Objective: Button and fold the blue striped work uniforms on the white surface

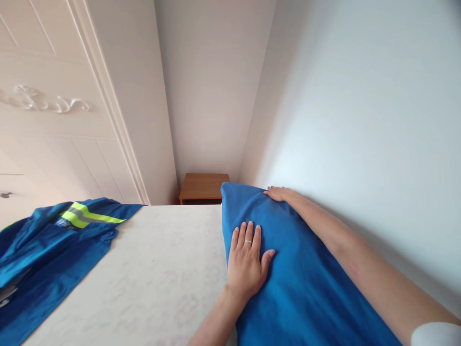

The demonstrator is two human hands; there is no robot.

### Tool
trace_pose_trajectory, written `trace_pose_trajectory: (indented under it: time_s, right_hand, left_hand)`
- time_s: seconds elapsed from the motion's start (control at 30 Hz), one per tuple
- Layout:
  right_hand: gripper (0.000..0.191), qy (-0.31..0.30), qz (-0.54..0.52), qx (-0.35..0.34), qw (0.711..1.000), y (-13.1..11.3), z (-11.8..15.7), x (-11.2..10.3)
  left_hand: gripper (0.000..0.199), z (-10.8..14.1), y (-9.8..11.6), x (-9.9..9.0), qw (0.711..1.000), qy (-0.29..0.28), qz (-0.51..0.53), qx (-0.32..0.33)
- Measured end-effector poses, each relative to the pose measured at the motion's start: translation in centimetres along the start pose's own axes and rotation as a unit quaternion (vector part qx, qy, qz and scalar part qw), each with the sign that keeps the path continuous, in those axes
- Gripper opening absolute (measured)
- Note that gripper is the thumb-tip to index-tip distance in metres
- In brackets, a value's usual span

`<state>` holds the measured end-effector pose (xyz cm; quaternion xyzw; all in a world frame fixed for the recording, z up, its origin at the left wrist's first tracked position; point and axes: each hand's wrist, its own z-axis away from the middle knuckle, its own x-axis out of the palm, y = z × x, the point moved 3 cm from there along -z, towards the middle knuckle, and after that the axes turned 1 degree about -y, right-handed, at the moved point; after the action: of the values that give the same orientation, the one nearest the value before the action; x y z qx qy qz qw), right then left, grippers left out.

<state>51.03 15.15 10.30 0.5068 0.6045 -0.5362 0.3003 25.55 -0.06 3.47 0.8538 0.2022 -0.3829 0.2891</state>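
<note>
The left hand (247,269) lies flat and palm down, fingers extended, on the blue cloth (288,254), which covers the right side of a pale, mattress-like surface (154,269); pressing sideways there could ruck the cloth or fold its left edge under. The cloth's far corner sits right at the surface's end, so a forward shove might tip it over. Farther right, the right hand (279,193) rests on the cloth's far right edge, apart from the left; whether it pinches any fabric I cannot tell. Too hard a push there could send cloth down beside the wall (360,120). Of the surroundings, a white panelled cabinet (43,158) stands at far left, behind a crumpled blue garment (54,259) that takes up the surface's left side. A brown wooden stand (203,185) lies beyond the end, and the wall leaves the right arm little room.
</note>
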Motion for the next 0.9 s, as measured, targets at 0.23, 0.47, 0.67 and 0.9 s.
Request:
trace_pose_trajectory:
  time_s: [0.23,0.47,0.67,0.9]
  right_hand:
    - [0.061,-0.239,0.03,-0.232,0.942,-9.8,0.7,6.4]
    - [0.074,-0.301,0.068,-0.242,0.92,-10.7,-1.0,10.4]
    - [0.077,-0.32,0.088,-0.186,0.925,-10.7,-4.4,12.7]
    - [0.062,-0.316,0.103,-0.168,0.928,-10.7,-5.5,13.0]
  left_hand:
    - [0.062,0.0,0.4,-0.4,0.999,0.014,-0.028,-0.008]
    - [0.066,0.4,0.9,-0.2,0.998,0.025,-0.062,-0.006]
    - [0.079,2.7,2.4,-1.3,0.996,0.063,-0.067,0.015]
    - [0.106,7.3,5.9,-0.6,0.986,0.143,-0.08,0.023]
